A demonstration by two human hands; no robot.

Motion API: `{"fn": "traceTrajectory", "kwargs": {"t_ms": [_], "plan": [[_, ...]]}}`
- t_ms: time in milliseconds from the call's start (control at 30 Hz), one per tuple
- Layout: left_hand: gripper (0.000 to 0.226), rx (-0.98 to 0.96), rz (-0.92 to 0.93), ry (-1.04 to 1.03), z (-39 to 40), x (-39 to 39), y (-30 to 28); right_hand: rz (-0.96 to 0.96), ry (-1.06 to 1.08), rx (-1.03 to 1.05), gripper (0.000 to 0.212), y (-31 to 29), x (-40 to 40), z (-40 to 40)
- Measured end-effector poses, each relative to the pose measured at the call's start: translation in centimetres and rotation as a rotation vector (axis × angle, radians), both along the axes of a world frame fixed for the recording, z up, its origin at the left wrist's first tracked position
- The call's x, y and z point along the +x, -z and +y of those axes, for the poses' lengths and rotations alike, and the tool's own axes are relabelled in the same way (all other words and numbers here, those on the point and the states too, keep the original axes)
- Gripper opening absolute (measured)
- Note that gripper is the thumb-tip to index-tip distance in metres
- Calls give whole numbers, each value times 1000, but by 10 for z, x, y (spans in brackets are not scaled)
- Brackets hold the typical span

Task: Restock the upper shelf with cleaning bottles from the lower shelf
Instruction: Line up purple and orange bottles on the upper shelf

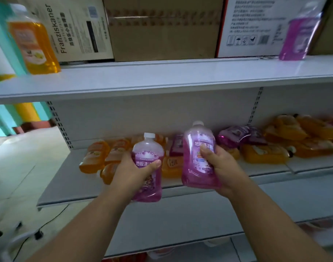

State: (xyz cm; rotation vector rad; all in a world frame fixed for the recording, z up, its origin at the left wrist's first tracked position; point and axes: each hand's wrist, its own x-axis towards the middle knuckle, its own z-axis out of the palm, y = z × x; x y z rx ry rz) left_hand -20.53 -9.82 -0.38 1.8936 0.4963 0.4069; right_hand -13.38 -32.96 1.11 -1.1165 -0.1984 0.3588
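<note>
My left hand (132,172) grips a purple floor-cleaner bottle (147,148) with a white cap, held upright above the lower shelf (71,188). My right hand (221,166) holds a second purple bottle (197,165), also upright and slightly higher. Behind them, several orange bottles (94,157) and purple bottles (233,136) lie flat on the lower shelf. On the upper shelf (162,76) an orange bottle (34,40) stands at the left and a purple bottle (300,33) stands at the right.
Cardboard boxes (162,29) and white cartons (75,29) fill the back of the upper shelf, leaving a bare strip along its front. More orange bottles (303,138) pile at the lower shelf's right. A tiled floor (16,167) with cables lies to the left.
</note>
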Motion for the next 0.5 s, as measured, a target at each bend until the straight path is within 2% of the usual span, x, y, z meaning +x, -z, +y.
{"fn": "traceTrajectory", "kwargs": {"t_ms": [167, 267, 500], "plan": [[63, -92, -11, 233, -24, 16, -3, -174, 158, 1, 63, -31, -59, -33], [65, -133, -25, 346, -58, 26, -11, -265, 231, -24, 67, -55, -82, -66], [53, -2, -146, 642, -159, 56, -70, -421, 440, -113, 69, -122, -93, -136]]}}
